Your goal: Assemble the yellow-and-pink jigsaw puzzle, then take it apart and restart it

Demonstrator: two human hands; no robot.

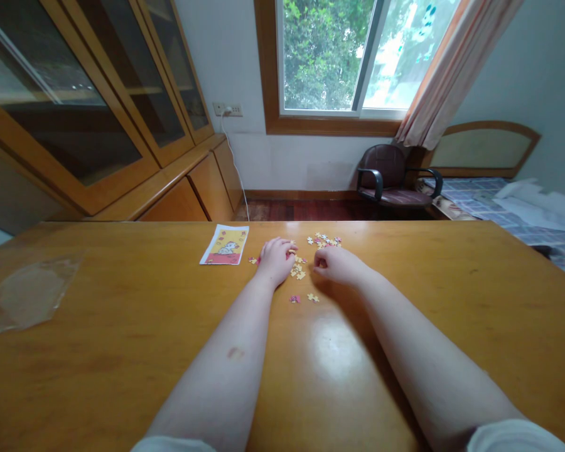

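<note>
Step looks like sorting loose jigsaw pieces (301, 272) on the wooden table (122, 314). Left hand (276, 257) lies curled, palm down, over some; right hand (336, 263) is loosely fisted. Can't tell if either holds one. Scatter sits between the hands and at right hand's 12 o'clock. Picture card (225, 245) is at left hand's 9 o'clock. Next pick needs a fingertip pinch on a thin, flat piece.

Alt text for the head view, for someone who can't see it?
The left hand and right hand rest among small scattered puzzle pieces on a wooden table. A printed card lies left of them; a clear plastic bag sits near the table's left edge.
</note>
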